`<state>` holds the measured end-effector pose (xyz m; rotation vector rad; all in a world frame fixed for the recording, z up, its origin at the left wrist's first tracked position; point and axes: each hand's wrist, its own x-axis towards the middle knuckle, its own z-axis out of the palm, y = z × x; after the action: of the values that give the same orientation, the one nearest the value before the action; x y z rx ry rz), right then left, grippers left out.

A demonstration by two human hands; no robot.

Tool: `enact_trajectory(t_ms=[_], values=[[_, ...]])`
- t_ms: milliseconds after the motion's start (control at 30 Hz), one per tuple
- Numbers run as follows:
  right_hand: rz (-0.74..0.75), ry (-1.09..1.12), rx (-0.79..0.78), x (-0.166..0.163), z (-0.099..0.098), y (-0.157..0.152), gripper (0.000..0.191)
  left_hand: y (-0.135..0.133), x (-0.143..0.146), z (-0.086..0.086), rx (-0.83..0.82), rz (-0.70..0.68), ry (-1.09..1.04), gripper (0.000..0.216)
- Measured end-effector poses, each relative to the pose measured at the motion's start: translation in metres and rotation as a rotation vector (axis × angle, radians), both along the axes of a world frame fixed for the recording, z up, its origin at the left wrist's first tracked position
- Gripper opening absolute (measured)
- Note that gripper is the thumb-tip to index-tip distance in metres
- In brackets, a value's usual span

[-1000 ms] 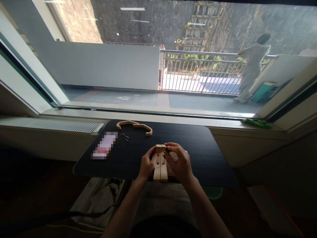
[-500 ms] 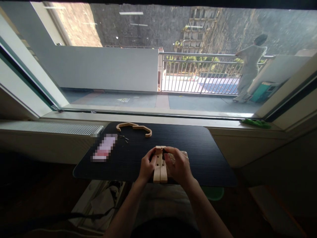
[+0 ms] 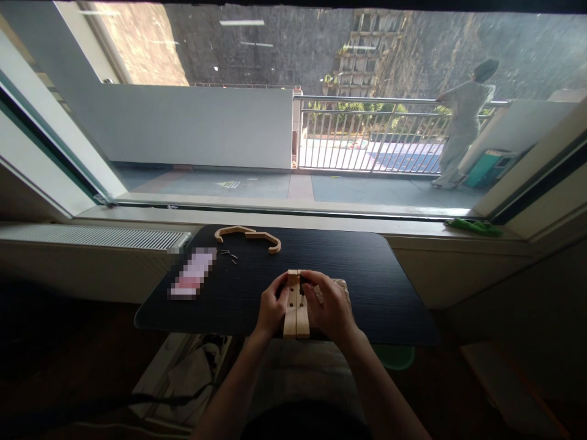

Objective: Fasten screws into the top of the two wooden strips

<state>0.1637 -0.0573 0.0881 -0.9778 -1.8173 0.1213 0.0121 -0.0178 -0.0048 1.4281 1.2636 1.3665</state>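
Note:
Two pale wooden bars (image 3: 290, 321) lie side by side near the table's front edge, with dark holes in the left one. My left hand (image 3: 274, 305) is closed on the left side of the bars, its thumb along their edge. In my right hand (image 3: 331, 302), closed by the fingertips, is a small screwdriver (image 3: 302, 283) with a dark handle. Its thin shaft points down at the right bar; where the tip sits is too small to tell. Beneath and beside my right hand, a brownish block (image 3: 343, 287) is partly hidden.
The black table (image 3: 380, 305) stands against the window sill. Two curved wooden pieces (image 3: 263, 236) lie at its back, near several small screws (image 3: 230, 255). A blurred flat pink-and-white item (image 3: 195, 273) is at left. Outside the window, a person (image 3: 465, 122) leans on a railing.
Almost nothing differs. My right hand's fingers have shifted slightly around the screwdriver handle; the bars and my left hand stay in place.

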Motion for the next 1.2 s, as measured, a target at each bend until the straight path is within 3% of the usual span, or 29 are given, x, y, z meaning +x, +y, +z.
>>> enact_trajectory(t_ms=[1200], values=[[0.008,0.116,-0.064,0.0039,-0.0082,0.0010,0.012,-0.0015,0.0002,0.0059,-0.002,-0.006,0.000,0.034]])
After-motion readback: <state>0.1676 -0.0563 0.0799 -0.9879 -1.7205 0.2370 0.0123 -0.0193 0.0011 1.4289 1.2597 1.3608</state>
